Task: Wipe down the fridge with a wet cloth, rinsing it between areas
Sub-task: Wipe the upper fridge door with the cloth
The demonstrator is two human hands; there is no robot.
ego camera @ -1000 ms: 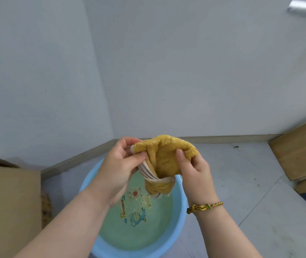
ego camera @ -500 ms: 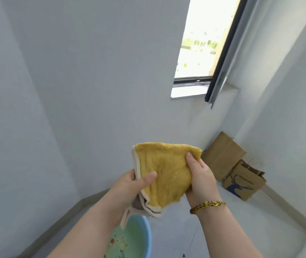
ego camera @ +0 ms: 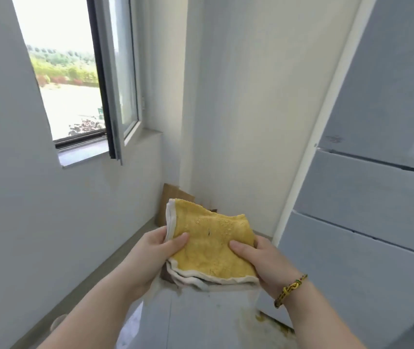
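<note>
Head-camera view, near: left hand (ego camera: 155,250) and right hand (ego camera: 264,263) each pinch an edge of the folded yellow cloth (ego camera: 211,243), seemingly damp and ready, while the fridge (ego camera: 377,197) farther right, untouched now, looks yet to be wiped.

1. The floor (ego camera: 188,323) is pale grey tile with thin joint lines and a sheen towards its left edge.
2. The fridge (ego camera: 377,222) stands along its right edge.
3. Brown cardboard (ego camera: 173,195) stands in the far corner, leaning on the wall.
4. Yellowish specks (ego camera: 264,319) lie just beside the fridge's base.
</note>
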